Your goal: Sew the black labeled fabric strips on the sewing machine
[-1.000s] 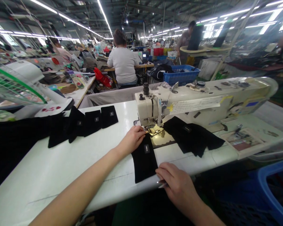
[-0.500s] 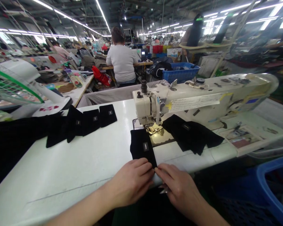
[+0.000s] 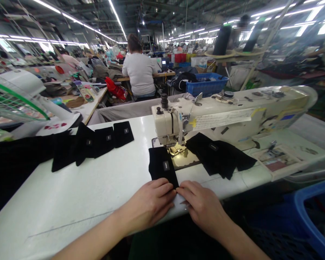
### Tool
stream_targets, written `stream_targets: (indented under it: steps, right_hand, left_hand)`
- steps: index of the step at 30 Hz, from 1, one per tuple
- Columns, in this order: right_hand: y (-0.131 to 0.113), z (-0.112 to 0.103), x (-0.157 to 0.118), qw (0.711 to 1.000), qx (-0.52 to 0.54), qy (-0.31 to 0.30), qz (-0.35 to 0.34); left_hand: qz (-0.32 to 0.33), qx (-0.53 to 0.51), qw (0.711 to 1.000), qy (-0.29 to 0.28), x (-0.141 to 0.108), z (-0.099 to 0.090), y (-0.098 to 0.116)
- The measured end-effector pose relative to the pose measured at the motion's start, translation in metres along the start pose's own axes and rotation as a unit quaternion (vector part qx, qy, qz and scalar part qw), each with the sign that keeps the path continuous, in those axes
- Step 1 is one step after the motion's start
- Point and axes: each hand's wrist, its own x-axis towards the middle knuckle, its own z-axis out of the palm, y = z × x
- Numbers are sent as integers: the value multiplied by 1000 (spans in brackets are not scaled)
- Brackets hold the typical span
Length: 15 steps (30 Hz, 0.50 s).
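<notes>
A black fabric piece (image 3: 160, 163) with a small dark label (image 3: 166, 166) lies on the white table in front of the sewing machine's needle area (image 3: 176, 148). My left hand (image 3: 153, 200) is closed on its near end, fingers bent over the cloth. At the near right corner of the same piece, my right hand (image 3: 203, 202) pinches the edge, its fingertips almost touching the left ones. A small pointed metal tip (image 3: 184, 204) pokes out under my right fingers; the rest of that tool is hidden. More black labelled pieces (image 3: 219, 153) lie overlapped to the right of the needle.
Several black labelled pieces (image 3: 104, 139) lie in a row at the left, beside a fan (image 3: 21, 90). The machine arm (image 3: 233, 112) spans the back right. A blue basket (image 3: 300, 206) stands low at the right. Ahead sits a person in a white top (image 3: 139, 74).
Both hands have shifted slightly away from me, toward the machine, still holding the near end of the fabric piece. The metal tip under my right fingers shows less now.
</notes>
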Motion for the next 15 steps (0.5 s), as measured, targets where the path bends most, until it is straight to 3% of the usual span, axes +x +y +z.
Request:
stream_targets:
  steps: [15]
  right_hand:
    - [13, 2, 31, 997, -57, -27, 34]
  left_hand:
    - [-24, -15, 999, -36, 4, 0, -31]
